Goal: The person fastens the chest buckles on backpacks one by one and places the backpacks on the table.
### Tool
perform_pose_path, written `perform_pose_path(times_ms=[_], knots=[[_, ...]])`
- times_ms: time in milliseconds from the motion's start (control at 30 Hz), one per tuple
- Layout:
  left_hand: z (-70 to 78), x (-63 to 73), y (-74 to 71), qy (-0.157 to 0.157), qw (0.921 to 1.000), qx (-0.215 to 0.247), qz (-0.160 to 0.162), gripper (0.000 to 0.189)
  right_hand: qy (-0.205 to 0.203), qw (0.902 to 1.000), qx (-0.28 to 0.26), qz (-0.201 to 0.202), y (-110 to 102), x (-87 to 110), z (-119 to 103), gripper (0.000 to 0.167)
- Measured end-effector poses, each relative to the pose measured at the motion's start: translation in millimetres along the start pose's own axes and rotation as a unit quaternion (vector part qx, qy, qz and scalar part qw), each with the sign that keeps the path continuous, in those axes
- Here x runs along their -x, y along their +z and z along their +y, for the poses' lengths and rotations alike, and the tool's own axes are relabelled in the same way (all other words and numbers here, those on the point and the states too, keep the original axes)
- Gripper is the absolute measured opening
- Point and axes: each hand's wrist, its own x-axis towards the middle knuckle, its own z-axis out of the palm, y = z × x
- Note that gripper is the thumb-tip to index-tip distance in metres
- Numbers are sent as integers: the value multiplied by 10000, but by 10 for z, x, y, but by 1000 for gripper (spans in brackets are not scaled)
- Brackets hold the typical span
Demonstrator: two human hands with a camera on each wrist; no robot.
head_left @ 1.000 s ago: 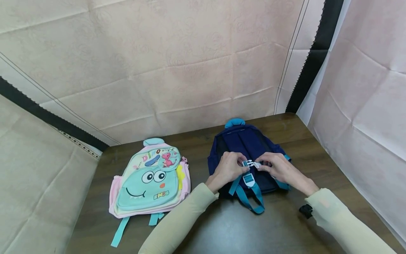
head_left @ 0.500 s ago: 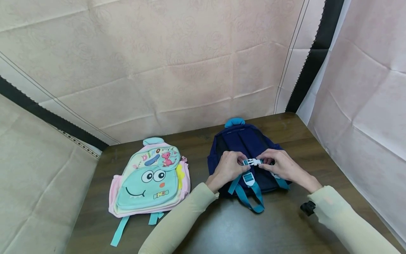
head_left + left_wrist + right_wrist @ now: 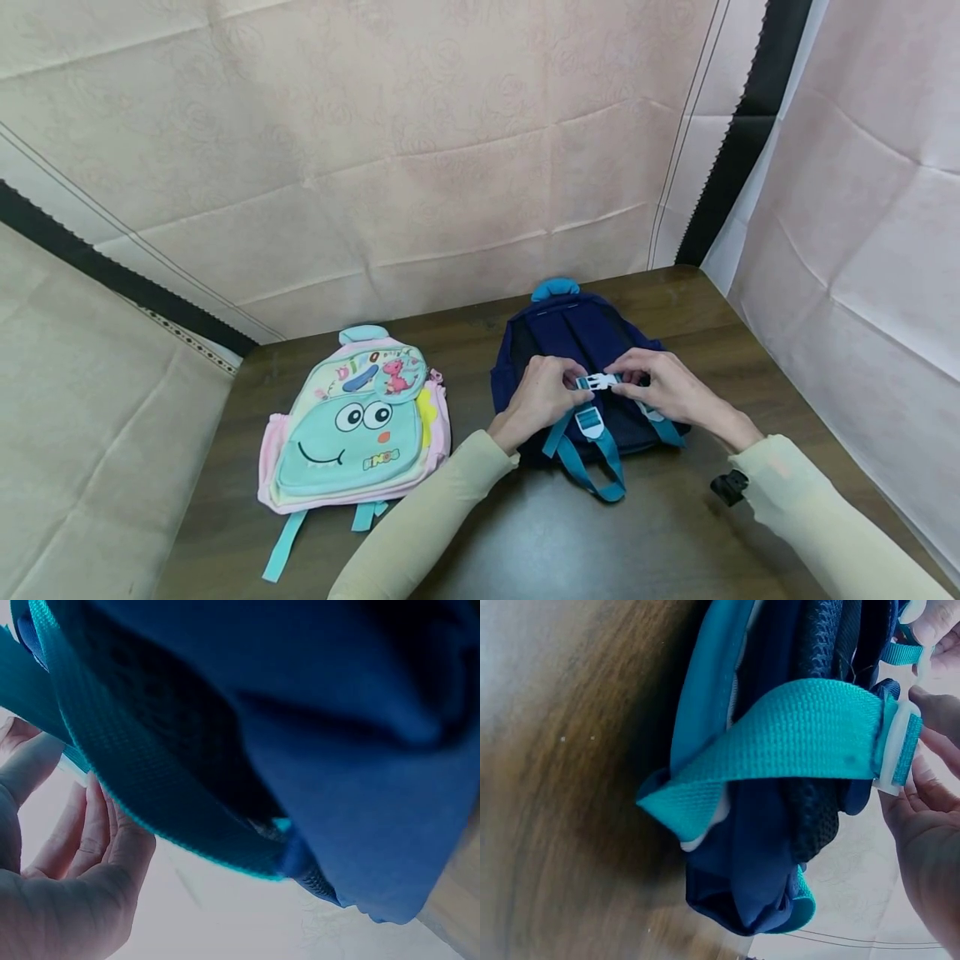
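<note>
A dark blue backpack (image 3: 573, 333) with teal straps lies on the table, straps upward. Over it, both hands hold a white side-release buckle (image 3: 598, 382), its two halves in line and joined. My left hand (image 3: 542, 395) pinches the teal webbing at the buckle's left end. At the other end, my right hand (image 3: 663, 385) pinches the right half between thumb and fingers. Just below hangs a white strap adjuster (image 3: 589, 423) on a loop of teal webbing. In the right wrist view a wide teal strap (image 3: 802, 735) runs across the bag's side; part of the right hand (image 3: 934, 847) shows beyond it.
To the left lies a pastel backpack (image 3: 352, 433) with a cartoon face, its teal strap (image 3: 285, 546) trailing forward. Both bags rest on a dark wooden table (image 3: 555, 550). Pale fabric walls (image 3: 465, 150) stand behind and at both sides.
The buckle's halves, meeting at an angle one second ago, have come straight into line and together. The right hand has shifted slightly up and right; the left hand has barely moved.
</note>
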Motion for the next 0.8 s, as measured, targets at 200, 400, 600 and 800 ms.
perform_pose_path(times_ms=[200,400,600,800], knots=[[15,-16,6,77,9999,-34,82,22,-29,10000,-11,-8,-10,-4,-25,28],[17,-25,16,156,9997,13,169,23,135,9996,-212,85,-18,9,-24,28],[7,-41,33,203,9997,15,159,23,242,9990,-373,92,-5,11,-17,25],[-13,-58,44,248,9997,-5,76,22,266,9989,-379,68,17,3,-13,25]])
